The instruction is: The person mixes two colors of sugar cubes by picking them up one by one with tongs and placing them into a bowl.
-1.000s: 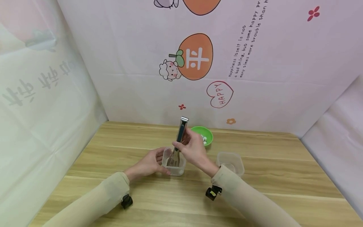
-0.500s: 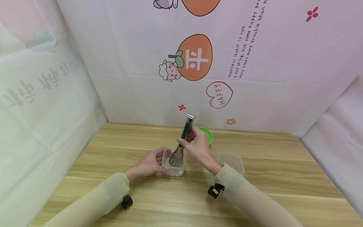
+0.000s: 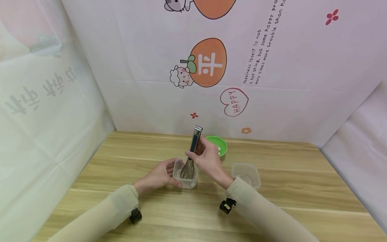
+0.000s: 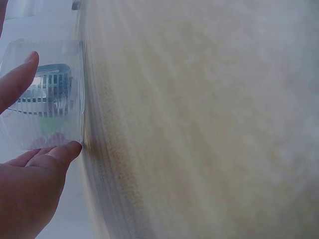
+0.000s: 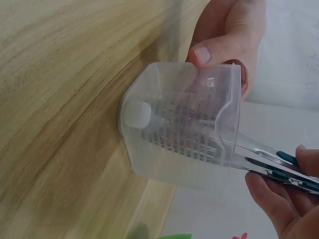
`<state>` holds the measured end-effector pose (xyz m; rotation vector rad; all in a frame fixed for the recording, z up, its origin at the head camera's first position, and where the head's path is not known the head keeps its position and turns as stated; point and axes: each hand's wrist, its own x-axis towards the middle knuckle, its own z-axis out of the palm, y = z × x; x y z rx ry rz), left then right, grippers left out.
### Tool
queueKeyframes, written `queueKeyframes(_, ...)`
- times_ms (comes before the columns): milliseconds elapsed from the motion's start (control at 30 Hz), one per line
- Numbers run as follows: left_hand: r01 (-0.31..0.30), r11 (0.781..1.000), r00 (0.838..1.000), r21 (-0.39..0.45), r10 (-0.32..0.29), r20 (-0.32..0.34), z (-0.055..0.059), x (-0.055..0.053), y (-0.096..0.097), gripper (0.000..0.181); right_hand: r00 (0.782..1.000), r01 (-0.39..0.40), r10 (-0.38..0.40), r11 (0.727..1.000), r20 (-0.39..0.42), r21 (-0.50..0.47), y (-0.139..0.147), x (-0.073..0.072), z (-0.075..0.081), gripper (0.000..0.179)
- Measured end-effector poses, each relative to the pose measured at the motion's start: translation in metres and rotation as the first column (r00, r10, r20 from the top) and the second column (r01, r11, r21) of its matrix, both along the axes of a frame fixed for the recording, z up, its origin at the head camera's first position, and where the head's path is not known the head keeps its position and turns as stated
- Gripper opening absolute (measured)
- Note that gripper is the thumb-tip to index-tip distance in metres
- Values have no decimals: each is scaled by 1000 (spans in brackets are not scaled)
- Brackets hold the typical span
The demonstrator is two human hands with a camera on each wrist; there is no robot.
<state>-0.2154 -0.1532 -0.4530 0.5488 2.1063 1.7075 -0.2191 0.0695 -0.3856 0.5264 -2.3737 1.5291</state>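
My left hand (image 3: 158,174) grips a clear plastic container (image 3: 185,184) from its left side, thumb at the near wall and fingers round the far side. The container stands upright on the table. A pair of metal tongs (image 3: 194,144) with dark green grips is pinched in my right hand (image 3: 208,160). Its slotted heads (image 5: 182,134) point down inside the container, their jaws close together. A small white piece (image 5: 137,114) lies low in the container, apart from the tong heads. In the left wrist view, my thumb (image 4: 20,79) presses the container's side.
Behind my right hand sits a green bowl (image 3: 223,145) with white pieces in it, partly hidden. A second clear container (image 3: 255,174) stands to the right, overlapped by my right forearm. A white printed cloth (image 3: 151,107) rises at the table's (image 3: 281,174) back edge.
The tongs and right hand shifted right and slightly up, then came back left and lower, uncovering more of the green bowl. My left hand and the container have stayed put.
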Motion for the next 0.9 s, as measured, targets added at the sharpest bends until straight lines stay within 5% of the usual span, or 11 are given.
queueKeyframes(433,3,1000,1000,1,-3,-2,-1,0,1,98,998,37,-39,998,-47,-45,3,0,2,22)
queueKeyframes(900,-4,1000,1000,8,4,3,1,1,1,102,983,58,-84,986,-164,-157,24,-12,35,21)
